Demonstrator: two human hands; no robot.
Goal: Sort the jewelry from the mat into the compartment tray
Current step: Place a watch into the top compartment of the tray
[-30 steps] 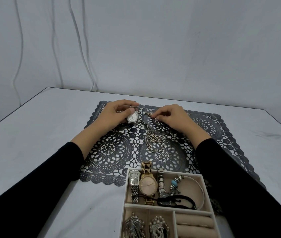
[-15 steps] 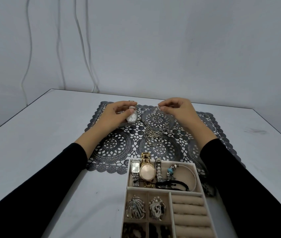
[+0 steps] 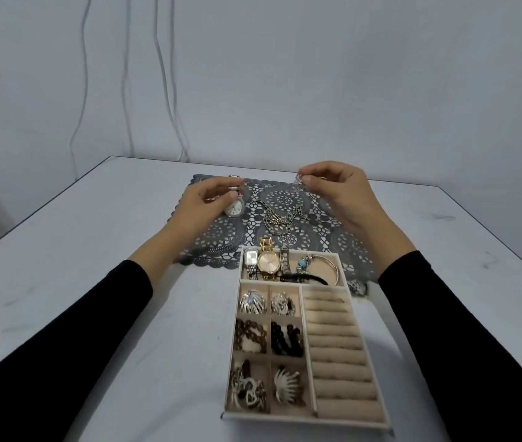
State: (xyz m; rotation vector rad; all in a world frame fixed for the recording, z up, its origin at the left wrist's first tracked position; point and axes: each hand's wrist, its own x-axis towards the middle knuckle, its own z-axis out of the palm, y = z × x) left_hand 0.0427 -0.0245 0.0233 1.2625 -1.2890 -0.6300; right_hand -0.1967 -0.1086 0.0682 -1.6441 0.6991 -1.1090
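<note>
My left hand (image 3: pixel 204 199) pinches the band of a small oval silver watch (image 3: pixel 234 208), whose face hangs just over the dark lace mat (image 3: pixel 342 240). A long chain (image 3: pixel 277 220) runs from the watch to my right hand (image 3: pixel 341 194), which pinches its other end above the mat. The chain's middle lies bunched on the mat between my hands. The beige compartment tray (image 3: pixel 301 352) sits nearer to me. Its top section holds watches and bracelets, and the small sections hold brooches and beads.
The mat and tray lie on a white table (image 3: pixel 94 282) set against a wall. Thin cables (image 3: pixel 161 74) hang down the wall at the back left. The tray's right column is a set of padded ring rolls (image 3: pixel 336 355) with nothing visible in them.
Both hands have risen from the mat and moved apart, lifting the watch and the chain's end. The view has tilted down, showing the whole tray.
</note>
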